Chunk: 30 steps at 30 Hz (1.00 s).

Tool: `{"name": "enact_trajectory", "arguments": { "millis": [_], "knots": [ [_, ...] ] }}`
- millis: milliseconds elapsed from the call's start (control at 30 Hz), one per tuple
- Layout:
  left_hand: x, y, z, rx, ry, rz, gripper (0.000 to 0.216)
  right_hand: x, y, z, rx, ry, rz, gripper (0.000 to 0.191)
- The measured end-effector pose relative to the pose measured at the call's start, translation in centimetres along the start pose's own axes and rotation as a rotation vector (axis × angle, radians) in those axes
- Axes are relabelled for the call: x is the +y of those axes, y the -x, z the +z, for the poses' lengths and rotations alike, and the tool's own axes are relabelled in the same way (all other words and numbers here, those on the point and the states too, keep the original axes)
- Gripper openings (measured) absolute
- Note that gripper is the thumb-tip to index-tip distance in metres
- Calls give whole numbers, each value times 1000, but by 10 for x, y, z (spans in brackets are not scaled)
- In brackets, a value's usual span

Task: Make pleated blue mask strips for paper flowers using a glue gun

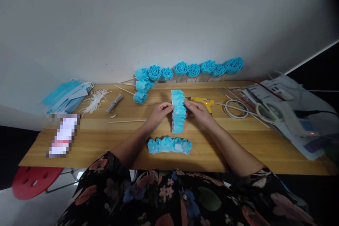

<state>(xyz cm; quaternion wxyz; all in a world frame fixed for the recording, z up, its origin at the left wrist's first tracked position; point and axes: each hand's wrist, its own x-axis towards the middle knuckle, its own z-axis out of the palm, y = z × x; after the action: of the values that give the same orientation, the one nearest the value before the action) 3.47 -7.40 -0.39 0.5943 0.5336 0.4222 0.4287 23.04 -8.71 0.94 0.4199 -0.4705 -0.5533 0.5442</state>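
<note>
Between my two hands a pleated blue strip (178, 116) is held up lengthwise above the table. My left hand (161, 112) pinches its left edge, and my right hand (199, 111) grips the right edge at about the same height. Closer to me, a second folded blue strip (169, 145) lies crosswise on the wood, with a pale patch on it. Just behind my right hand rests a yellow glue gun (202, 101), its orange light lit. A thin wooden stick (126, 122) lies left of my left wrist.
Blue rosettes (193, 70) line the wall, some on sticks. At left are a stack of blue masks (69, 95), white cords (95, 101), a small bundle (114, 103) and a blurred-out phone (63, 136). Cables (235, 109), papers and a white device (296, 120) crowd the right. A red stool (37, 182) stands below.
</note>
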Motion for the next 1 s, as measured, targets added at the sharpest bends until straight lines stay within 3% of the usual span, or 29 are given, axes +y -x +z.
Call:
{"name": "enact_trajectory", "arguments": {
  "millis": [100,300,500,700,1000],
  "knots": [
    [0,0,0,15,-13,3,37,-1,0,1,-19,-26,29,53],
    [-1,0,1,1,-44,1,39,7,-2,1,18,140,-73,51],
    [-4,1,2,-63,60,-13,48,6,-3,2,24,81,-72,51],
    [-1,3,3,-118,-1,-22,45,3,-1,3,60,52,-47,51],
    [-3,1,2,2,6,-7,39,2,-1,3,-62,-41,3,42]
  ]
}}
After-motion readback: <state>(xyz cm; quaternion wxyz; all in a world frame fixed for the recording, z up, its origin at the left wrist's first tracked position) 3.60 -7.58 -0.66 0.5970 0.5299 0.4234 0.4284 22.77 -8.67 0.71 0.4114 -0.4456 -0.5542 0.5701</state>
